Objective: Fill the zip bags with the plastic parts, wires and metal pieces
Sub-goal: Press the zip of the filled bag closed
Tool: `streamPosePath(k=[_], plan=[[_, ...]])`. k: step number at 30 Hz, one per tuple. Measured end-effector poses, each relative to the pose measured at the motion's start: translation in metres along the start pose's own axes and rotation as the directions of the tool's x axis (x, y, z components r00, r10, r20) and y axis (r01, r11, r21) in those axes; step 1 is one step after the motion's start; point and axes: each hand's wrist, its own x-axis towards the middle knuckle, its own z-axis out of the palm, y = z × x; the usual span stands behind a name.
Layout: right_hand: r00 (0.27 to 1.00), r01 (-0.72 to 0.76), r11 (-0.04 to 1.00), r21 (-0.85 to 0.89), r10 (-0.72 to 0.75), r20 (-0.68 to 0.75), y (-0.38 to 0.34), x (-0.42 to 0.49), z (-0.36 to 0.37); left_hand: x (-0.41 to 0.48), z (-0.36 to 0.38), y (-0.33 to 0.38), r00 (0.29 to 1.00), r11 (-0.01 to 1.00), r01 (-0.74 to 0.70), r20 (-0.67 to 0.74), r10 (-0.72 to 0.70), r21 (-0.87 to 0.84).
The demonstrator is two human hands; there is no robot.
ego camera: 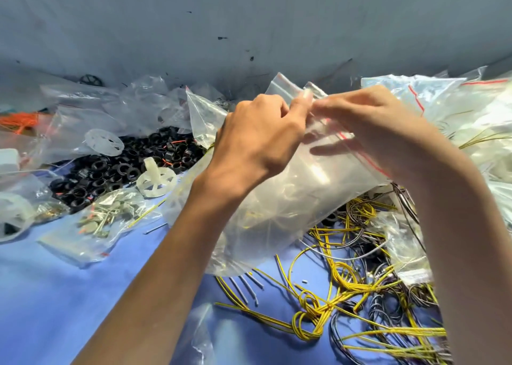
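Note:
A large clear zip bag [282,198] with a red strip at its mouth hangs above the blue table, held up by both hands. My left hand [257,140] pinches the bag's top edge between thumb and fingers. My right hand [368,126] pinches the same edge just to the right, its fingers partly behind the plastic. Below the bag lies a tangle of yellow and black wires [360,295]. A pile of black plastic rings [116,170] sits at the left, with white plastic wheels [156,180] on it. A small bag of metal pieces [105,220] lies in front of the rings.
Crumpled clear bags [133,106] pile up along the grey wall at the back, and more bags [457,109] heap at the right. Orange wires [19,122] lie at the far left. Bare blue tabletop [55,309] shows at the front left.

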Motion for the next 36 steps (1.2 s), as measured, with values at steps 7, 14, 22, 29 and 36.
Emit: streamPosePath(k=[7,14,22,29,36], plan=[[0.998,-0.018,0.996,-0.082,0.023,0.061,0.001,-0.004,0.002,0.006,0.002,-0.011,0.999,0.999,0.034,-0.011,-0.034,0.031],[0.987,0.038,0.981,-0.192,-0.007,0.161,0.003,-0.006,0.004,0.005,0.004,-0.010,0.999,0.997,0.033,-0.006,-0.032,0.069],[0.982,0.029,0.975,-0.220,0.014,0.189,0.002,-0.004,0.003,0.005,0.004,-0.012,0.998,0.999,0.022,0.060,-0.024,0.034],[0.990,0.101,0.927,-0.362,-0.059,0.125,0.010,0.000,0.004,0.008,0.004,-0.022,0.998,0.999,0.018,0.063,-0.021,0.051],[0.991,-0.129,0.869,-0.479,0.090,-0.103,0.019,-0.002,-0.026,0.019,-0.038,-0.046,1.000,0.975,-0.022,0.000,0.022,-0.221]])
